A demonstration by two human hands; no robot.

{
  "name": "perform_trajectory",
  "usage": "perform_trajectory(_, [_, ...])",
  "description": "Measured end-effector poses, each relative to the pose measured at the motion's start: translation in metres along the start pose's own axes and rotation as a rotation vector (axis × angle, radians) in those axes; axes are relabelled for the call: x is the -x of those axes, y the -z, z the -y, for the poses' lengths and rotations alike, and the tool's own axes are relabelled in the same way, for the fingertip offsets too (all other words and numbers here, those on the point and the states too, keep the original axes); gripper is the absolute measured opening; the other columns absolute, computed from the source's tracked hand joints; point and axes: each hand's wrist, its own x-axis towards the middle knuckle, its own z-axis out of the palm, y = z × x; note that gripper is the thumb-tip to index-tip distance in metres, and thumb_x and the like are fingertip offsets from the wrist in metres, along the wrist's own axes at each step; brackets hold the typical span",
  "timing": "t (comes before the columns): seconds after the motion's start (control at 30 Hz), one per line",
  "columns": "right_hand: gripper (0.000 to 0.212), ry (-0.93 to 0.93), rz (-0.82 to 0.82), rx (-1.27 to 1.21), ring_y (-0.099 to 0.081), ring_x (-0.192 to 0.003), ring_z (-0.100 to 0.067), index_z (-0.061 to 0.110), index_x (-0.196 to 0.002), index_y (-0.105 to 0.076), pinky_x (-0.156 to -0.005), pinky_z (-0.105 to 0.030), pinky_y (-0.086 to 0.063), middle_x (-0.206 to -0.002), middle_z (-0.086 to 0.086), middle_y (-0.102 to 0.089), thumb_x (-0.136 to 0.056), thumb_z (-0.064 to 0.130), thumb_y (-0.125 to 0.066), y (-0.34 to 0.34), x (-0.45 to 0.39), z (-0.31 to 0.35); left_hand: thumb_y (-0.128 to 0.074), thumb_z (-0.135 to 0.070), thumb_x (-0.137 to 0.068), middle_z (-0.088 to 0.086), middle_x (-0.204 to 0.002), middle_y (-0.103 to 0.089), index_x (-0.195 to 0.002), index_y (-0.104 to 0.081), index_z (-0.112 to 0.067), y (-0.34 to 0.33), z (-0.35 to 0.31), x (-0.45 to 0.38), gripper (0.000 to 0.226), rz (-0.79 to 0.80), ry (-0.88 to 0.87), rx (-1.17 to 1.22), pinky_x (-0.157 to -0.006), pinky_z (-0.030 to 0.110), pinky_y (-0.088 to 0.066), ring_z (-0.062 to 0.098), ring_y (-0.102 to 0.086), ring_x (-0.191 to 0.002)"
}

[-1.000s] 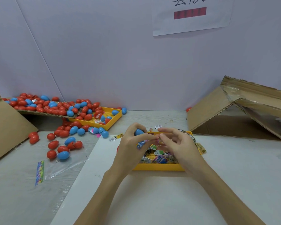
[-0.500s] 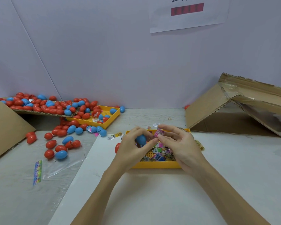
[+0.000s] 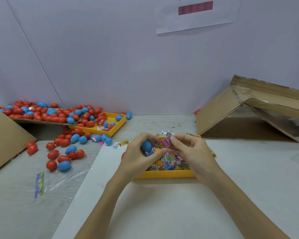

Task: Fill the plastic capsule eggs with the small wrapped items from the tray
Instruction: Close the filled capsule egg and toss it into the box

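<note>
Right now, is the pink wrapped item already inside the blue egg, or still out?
Out. The right hand pinches the pink wrapped item beside the blue egg, which the left hand holds.

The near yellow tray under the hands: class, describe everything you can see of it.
The near yellow tray is a shallow plastic rectangle with a low rim and a studded floor. It sits flat on the white sheet, holding small wrapped items. The left hand and right hand hover over it.
</note>
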Motion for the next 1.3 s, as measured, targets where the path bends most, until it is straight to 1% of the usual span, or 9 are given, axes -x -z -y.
perform_trajectory(0.3, [0.019, -0.035, 0.032, -0.025, -0.077, -0.093, -0.027, -0.002, -0.109, -0.071, -0.080, -0.028, -0.062, -0.095, -0.018, -0.078, -0.097, 0.013, -0.067, 0.001, 0.001, 0.002, -0.075, -0.027, -0.089, -0.016, -0.094, -0.065, -0.094, -0.073, -0.027, 0.002, -0.002, -0.002, 0.005, -0.034, 0.101, 0.104, -0.081, 0.015, -0.050, 0.006, -0.061, -0.099])
perform_trajectory(0.43, [0.024, -0.070, 0.117, 0.004, -0.076, -0.100, -0.026, 0.001, -0.112, -0.071, -0.085, -0.031, -0.062, -0.100, -0.015, -0.078, -0.093, 0.015, -0.073, -0.003, 0.003, 0.002, -0.076, -0.027, -0.088, -0.016, -0.091, -0.066, -0.093, -0.074, -0.026, 0.001, -0.003, -0.002, 0.006, -0.048, 0.094, 0.119, -0.079, 0.017, -0.052, 0.007, -0.062, -0.096])
perform_trajectory(0.6, [0.022, -0.041, -0.018, -0.111, -0.075, -0.098, -0.024, 0.000, -0.110, -0.072, -0.080, -0.027, -0.061, -0.100, -0.014, -0.078, -0.091, 0.012, -0.073, -0.005, 0.003, 0.003, -0.073, -0.026, -0.092, -0.012, -0.094, -0.067, -0.098, -0.072, -0.025, -0.003, -0.003, 0.001, 0.007, 0.080, 0.036, 0.096, -0.081, 0.019, -0.053, 0.009, -0.063, -0.096])
perform_trajectory(0.77, [0.015, -0.029, -0.127, -0.052, -0.074, -0.085, -0.017, 0.009, -0.107, -0.072, -0.074, -0.025, -0.060, -0.087, -0.004, -0.078, -0.092, 0.013, -0.073, 0.004, 0.000, 0.007, -0.064, -0.017, -0.098, -0.001, -0.105, -0.064, -0.116, -0.045, -0.026, -0.002, -0.005, 0.002, 0.028, 0.233, 0.195, 0.295, -0.080, 0.022, -0.054, 0.005, -0.063, -0.089])
perform_trajectory(0.87, [0.009, -0.036, -0.120, 0.102, -0.070, -0.080, -0.011, 0.017, -0.100, -0.076, -0.071, -0.024, -0.059, -0.080, 0.003, -0.073, -0.097, 0.014, -0.068, 0.007, -0.002, 0.005, -0.073, -0.021, -0.092, 0.002, -0.103, -0.063, -0.114, -0.052, -0.025, 0.000, -0.005, 0.002, 0.031, 0.201, 0.165, 0.223, -0.080, 0.028, -0.056, 0.013, -0.060, -0.085])
perform_trajectory(0.97, [0.016, -0.035, -0.079, 0.185, -0.071, -0.078, -0.007, 0.024, -0.092, -0.077, -0.069, -0.023, -0.060, -0.079, 0.005, -0.075, -0.099, 0.016, -0.066, 0.005, -0.001, 0.003, -0.080, -0.025, -0.086, -0.001, -0.101, -0.062, -0.114, -0.067, -0.032, 0.002, -0.006, 0.002, 0.031, 0.164, 0.105, 0.180, -0.072, 0.022, -0.051, 0.013, -0.054, -0.075])
perform_trajectory(1.1, [0.014, 0.058, -0.035, 0.290, -0.075, -0.087, -0.021, 0.022, -0.102, -0.077, -0.079, -0.033, -0.063, -0.094, -0.010, -0.075, -0.096, 0.012, -0.069, 0.004, 0.000, 0.000, -0.079, -0.020, -0.087, -0.001, -0.108, -0.065, -0.128, -0.061, -0.031, 0.003, -0.006, 0.001, 0.047, 0.137, 0.107, 0.178, -0.084, 0.024, -0.055, 0.014, -0.064, -0.092])
perform_trajectory(1.2, [0.025, 0.091, -0.018, 0.299, -0.077, -0.078, -0.021, 0.018, -0.113, -0.068, -0.072, -0.027, -0.063, -0.083, -0.007, -0.074, -0.091, 0.010, -0.075, 0.005, -0.001, -0.002, -0.076, -0.012, -0.089, -0.005, -0.112, -0.070, -0.121, -0.063, -0.018, 0.003, -0.008, 0.001, 0.035, 0.128, 0.142, 0.227, -0.090, 0.028, -0.057, 0.014, -0.069, -0.104])
perform_trajectory(1.3, [0.034, 0.115, 0.061, 0.347, -0.076, -0.074, -0.022, 0.019, -0.121, -0.061, -0.070, -0.027, -0.062, -0.078, -0.006, -0.076, -0.091, 0.012, -0.075, 0.006, -0.002, -0.001, -0.064, -0.007, -0.098, -0.006, -0.113, -0.071, -0.121, -0.065, -0.019, 0.003, -0.011, 0.001, 0.026, 0.126, 0.160, 0.284, -0.085, 0.023, -0.056, 0.012, -0.069, -0.105])
